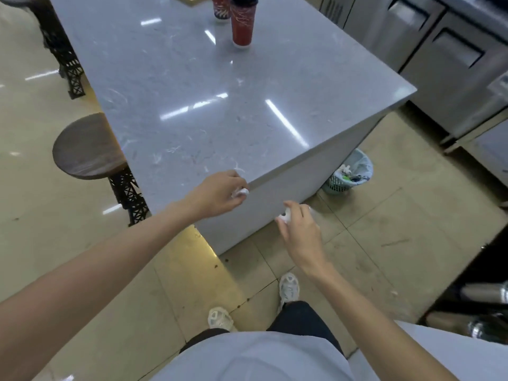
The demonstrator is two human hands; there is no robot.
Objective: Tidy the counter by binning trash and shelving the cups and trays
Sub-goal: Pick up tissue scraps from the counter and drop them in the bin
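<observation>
**A:** So where was the person at in the cleanup here?

**B:** Binning stage, I'd say. The left hand (217, 195) was curled around a small white scrap (242, 192) right at the near corner of the grey stone counter (209, 105), and the right hand (298, 225) had its fingers closed on another bit of white trash (284, 216), hanging off the counter over the floor. Both looked like crumpled paper or plastic (too small to say which).

**A:** And the bin?

**B:** A pale green mesh wastebasket (347, 176) with a liner stood on the floor by the counter's right side, well apart from both hands and already holding some rubbish.

**A:** What was left after that?

**B:** Two red paper cups (242, 23) stood at the far end of the counter, one behind the other, untouched. No shelf in view that I could make out.

**A:** Next move?

**B:** My guess: step right around the corner, reach both hands low over the basket's mouth, and let go. The scraps are light, so dropping from up high could miss.
</observation>
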